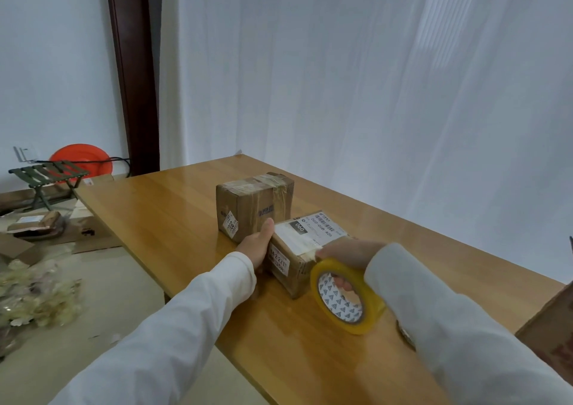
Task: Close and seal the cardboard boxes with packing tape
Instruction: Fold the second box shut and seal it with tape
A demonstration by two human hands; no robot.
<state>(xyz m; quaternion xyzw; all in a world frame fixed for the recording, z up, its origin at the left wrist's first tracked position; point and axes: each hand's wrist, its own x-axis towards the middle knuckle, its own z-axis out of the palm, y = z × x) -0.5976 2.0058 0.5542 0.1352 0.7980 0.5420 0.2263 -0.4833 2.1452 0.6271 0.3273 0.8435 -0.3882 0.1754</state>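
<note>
Two closed cardboard boxes (pixel 285 249) (pixel 252 203), yellow tape roll (pixel 344 296)

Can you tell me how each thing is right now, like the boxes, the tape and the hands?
Near box: flaps down, lying on the table.
Far box: closed, taped over, standing behind the near box.
Tape roll: held on edge beside the near box.
Left hand: pressed against the near box's side.
Right hand: fingers through the roll's core, gripping it.

Wooden table (pixel 173 206) bearing two cardboard boxes: near box (pixel 297 259), and taped box (pixel 254 206) touching it on its far-left side.
</note>
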